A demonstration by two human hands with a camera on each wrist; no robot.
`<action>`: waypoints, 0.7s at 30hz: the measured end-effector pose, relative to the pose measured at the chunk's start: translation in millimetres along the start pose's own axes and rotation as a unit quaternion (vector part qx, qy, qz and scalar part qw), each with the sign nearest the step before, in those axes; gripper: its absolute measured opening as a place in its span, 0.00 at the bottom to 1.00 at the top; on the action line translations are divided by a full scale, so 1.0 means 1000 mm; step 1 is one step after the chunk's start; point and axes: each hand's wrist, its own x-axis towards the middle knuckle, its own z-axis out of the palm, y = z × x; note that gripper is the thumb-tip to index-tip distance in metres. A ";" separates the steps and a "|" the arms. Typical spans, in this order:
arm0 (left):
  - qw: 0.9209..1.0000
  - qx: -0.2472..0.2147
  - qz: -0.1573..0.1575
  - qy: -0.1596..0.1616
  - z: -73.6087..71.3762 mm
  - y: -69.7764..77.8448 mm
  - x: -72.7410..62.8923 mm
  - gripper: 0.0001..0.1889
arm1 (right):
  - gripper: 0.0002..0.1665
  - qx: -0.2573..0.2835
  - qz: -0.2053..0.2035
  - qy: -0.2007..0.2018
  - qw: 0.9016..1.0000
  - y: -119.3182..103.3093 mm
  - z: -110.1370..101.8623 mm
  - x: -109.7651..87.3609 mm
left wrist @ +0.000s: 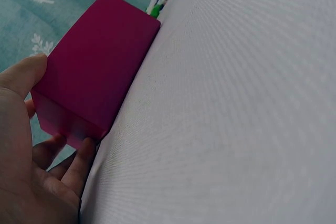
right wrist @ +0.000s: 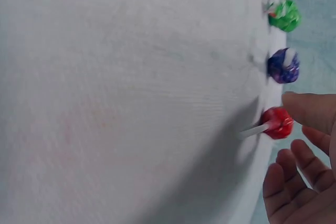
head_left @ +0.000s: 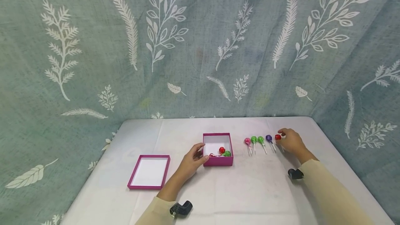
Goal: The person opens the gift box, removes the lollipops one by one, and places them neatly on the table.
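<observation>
A magenta box [head_left: 218, 161] with a white inside stands on the table. Inside it lie a red lollipop [head_left: 222, 150], a green lollipop [head_left: 227, 153] and part of a pink one. My left hand [head_left: 191, 162] holds the box at its left front corner, with thumb and fingers on adjoining sides in the left wrist view. On the right, my right hand [head_left: 293, 142] hovers by another red lollipop [right wrist: 278, 123], thumb and fingers spread around its head without visible contact. To its left lie a purple lollipop [head_left: 269, 138], two green lollipops [head_left: 260, 139] and a pink lollipop [head_left: 247, 141], sticks toward me.
A matching lid [head_left: 148, 186], its white inside facing up, lies left of the box. White cloth [head_left: 250, 193] covers the table. Behind it hangs a green-blue curtain [head_left: 200, 89] with white leaf prints. Each wrist wears a small black camera [head_left: 181, 208].
</observation>
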 end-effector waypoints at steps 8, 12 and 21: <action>1.000 0.007 -0.001 0.000 -0.001 0.001 -0.001 0.34 | 0.24 -0.001 -0.073 0.039 0.997 -0.012 -0.001 -0.012; 1.000 0.009 0.004 0.000 -0.001 0.000 0.000 0.34 | 0.23 -0.005 -0.106 0.050 0.993 -0.025 0.004 -0.016; 1.000 0.011 0.002 0.000 0.001 0.000 0.000 0.33 | 0.20 0.019 -0.157 0.050 0.986 -0.061 0.010 -0.030</action>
